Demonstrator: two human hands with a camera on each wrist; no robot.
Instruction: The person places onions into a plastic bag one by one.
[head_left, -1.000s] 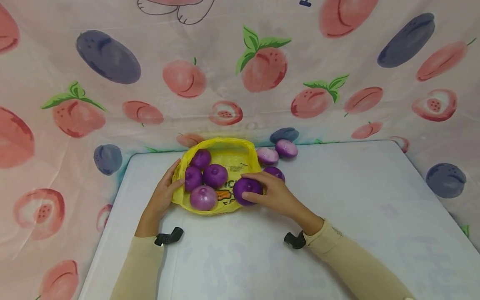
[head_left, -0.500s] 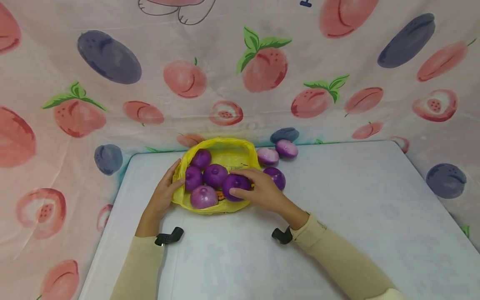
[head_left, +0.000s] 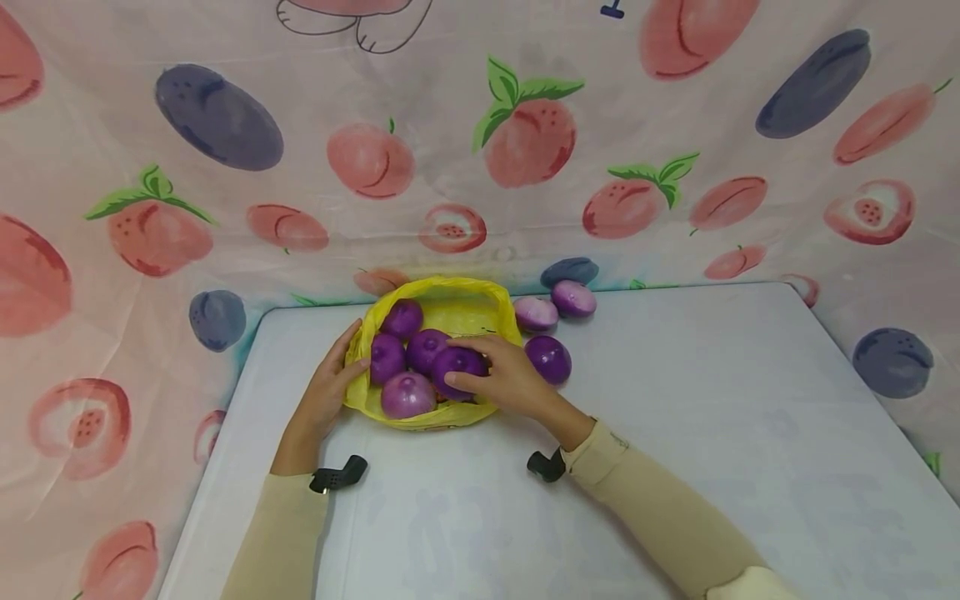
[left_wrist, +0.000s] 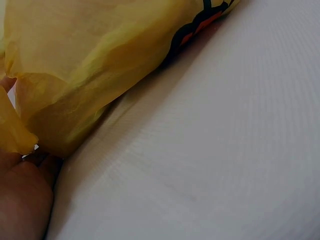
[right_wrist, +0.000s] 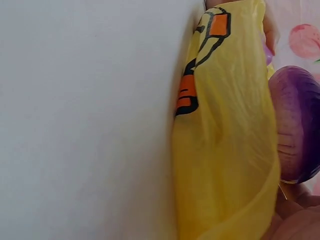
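My right hand (head_left: 513,379) grips a dark purple onion (head_left: 461,367) between thumb and fingers, over the inside of a yellow plastic bag (head_left: 457,287). The bag's mouth is wide open towards the head camera. Several purple onions lie inside, among them a paler one (head_left: 407,395) at the front. At the left rim my left hand (head_left: 324,387) holds the bag, thumb inside and fingers outside. In the right wrist view the held onion (right_wrist: 297,125) shows beyond the bag's side (right_wrist: 225,130). The left wrist view shows the bag's lower side (left_wrist: 100,60) by my left hand (left_wrist: 25,200).
To the bag's right, a dark purple onion (head_left: 548,360) and two paler ones lie on the white table (head_left: 712,417), one pale onion (head_left: 575,298) near the back edge. A fruit-printed cloth (head_left: 450,100) hangs behind the table.
My right hand has carried the held onion leftwards, from the bag's right rim to beside the other onions inside. The left hand has stayed on the rim.
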